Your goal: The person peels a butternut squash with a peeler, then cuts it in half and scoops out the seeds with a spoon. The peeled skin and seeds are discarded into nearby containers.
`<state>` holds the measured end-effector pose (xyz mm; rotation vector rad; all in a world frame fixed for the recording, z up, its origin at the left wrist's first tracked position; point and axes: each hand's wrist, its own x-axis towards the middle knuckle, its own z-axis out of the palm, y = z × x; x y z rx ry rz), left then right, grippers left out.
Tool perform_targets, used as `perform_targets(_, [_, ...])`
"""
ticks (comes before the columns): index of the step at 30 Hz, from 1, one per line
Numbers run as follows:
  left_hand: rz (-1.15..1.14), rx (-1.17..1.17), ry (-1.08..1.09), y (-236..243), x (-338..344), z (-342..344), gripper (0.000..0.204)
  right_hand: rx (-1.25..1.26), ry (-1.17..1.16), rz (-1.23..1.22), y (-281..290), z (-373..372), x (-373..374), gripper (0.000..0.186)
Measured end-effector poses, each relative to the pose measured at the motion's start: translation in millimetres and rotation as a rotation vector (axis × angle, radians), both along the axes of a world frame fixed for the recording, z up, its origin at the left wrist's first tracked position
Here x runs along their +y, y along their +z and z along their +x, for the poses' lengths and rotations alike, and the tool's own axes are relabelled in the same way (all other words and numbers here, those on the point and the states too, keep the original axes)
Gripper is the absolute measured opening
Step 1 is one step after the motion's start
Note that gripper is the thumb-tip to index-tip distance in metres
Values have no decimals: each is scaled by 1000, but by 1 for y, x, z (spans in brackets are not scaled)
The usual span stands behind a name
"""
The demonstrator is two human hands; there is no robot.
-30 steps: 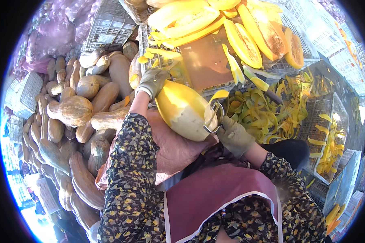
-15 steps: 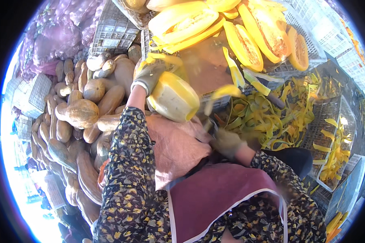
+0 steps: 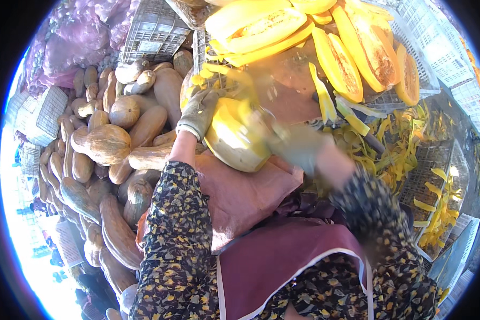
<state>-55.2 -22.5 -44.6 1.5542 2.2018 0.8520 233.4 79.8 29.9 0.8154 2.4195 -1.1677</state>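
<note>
A partly peeled pumpkin (image 3: 237,144), yellow with pale patches of rind, rests tilted on the pinkish cloth (image 3: 240,186) over my lap. My left hand (image 3: 200,112), in a grey glove, is closed over its far left end. Against the pumpkin's right side is my gloved right hand (image 3: 298,146), smeared by motion. It seems closed around a tool whose blurred end (image 3: 261,122) meets the pumpkin; its kind cannot be made out. Beyond lie cut, peeled pumpkin halves (image 3: 336,64) with seedy hollows showing.
Unpeeled pumpkins (image 3: 106,144) are heaped on the left. Peel strips (image 3: 394,144) cover the ground at right, beside a crate (image 3: 440,213) holding more peel. Plastic crates (image 3: 154,32) and purple net sacks (image 3: 80,42) stand farther back.
My right hand has swung up and left from near my lap to the pumpkin's side. A loose peel strip that was in the air is gone from there. The left hand keeps its hold.
</note>
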Motion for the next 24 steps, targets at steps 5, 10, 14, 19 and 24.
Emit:
perform_targets(5, [41,79,-61,-1,-2,1,29,-124,102,-43,-20,88,-42,49])
perform_targets(10, [64,162,-107,6,-11,6,23,82,267,108,12,-22,27,42])
perform_targets(14, [75,489,-193,9,-14,7,31,-88,655,267,4,-92,54,38])
perform_targets(19, [92,147,-143,10,-10,8,28,-141,311,170,-7,26,-20,31])
perform_targets(24, [66,58,-112,13,-7,11,29,-68,541,312,17,46,-24,49])
